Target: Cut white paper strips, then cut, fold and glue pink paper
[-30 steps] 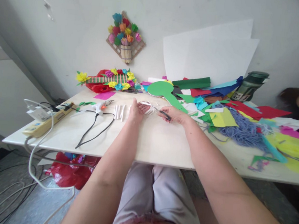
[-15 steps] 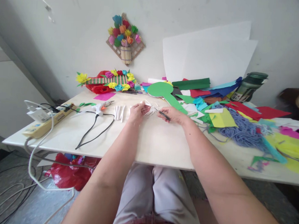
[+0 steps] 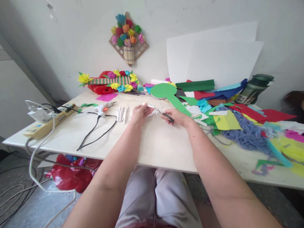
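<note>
My left hand (image 3: 140, 114) is closed in a pinch over the table, with a small white piece (image 3: 145, 104) at its fingertips; its exact kind is too small to make out. My right hand (image 3: 175, 117) grips dark-handled scissors (image 3: 169, 117), their thin metal blades pointing left toward the left fingertips. Between the hands and just behind them lie several thin white strips (image 3: 155, 111), partly hidden by the fingers. Short white rolled sticks (image 3: 121, 114) stand in a row to the left of my left hand.
A white glue gun (image 3: 99, 110) with a black cord lies left, near a power strip (image 3: 44, 125). A green paper shape (image 3: 164, 91) lies behind the hands. Coloured paper, blue-grey yarn (image 3: 247, 134) and a dark green bottle (image 3: 255, 88) crowd the right side.
The view has shifted very slightly. Both hands stay almost in place, and the scissors' blades still point at the left fingertips.
</note>
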The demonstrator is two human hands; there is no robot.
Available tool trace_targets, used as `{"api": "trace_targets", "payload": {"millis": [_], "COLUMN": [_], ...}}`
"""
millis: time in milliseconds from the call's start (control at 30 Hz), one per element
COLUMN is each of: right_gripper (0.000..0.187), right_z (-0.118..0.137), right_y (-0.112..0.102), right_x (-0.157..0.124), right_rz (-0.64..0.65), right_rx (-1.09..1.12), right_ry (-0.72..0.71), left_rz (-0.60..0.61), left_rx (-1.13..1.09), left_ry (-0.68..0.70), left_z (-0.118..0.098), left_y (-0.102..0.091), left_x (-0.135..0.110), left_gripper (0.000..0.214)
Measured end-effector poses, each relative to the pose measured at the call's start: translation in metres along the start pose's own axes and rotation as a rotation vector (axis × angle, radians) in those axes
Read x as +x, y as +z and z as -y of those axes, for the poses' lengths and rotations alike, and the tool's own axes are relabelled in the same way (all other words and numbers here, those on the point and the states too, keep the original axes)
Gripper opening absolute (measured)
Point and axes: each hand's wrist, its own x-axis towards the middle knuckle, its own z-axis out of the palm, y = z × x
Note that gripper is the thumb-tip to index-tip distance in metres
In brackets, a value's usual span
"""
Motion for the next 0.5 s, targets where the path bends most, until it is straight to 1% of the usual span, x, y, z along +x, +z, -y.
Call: {"api": "trace_targets", "payload": {"millis": [100, 300, 500], "right_gripper": [0.018, 0.026, 0.027], "right_z": [0.0010, 0.0046, 0.0024], "right_y": [0.0008, 0.0029, 0.0031], "right_x": [-0.0011, -0.0037, -0.0027], "right_rz": [0.012, -0.005, -0.013], "right_rx": [0.021, 0.030, 0.023], "right_ry": [0.014, 0.050, 0.066], "left_rz": [0.006, 0.014, 0.010], "left_rx": [0.016, 0.011, 0.011], "left_ry": [-0.002, 0.008, 0.000], "left_z": [-0.0001, 0.0015, 0.0023], "left_y": [0.0001, 0.0003, 0.0021], "left_x": [-0.0002, -0.0006, -0.0018], "left_gripper": [0.016, 0.014, 0.015]}}
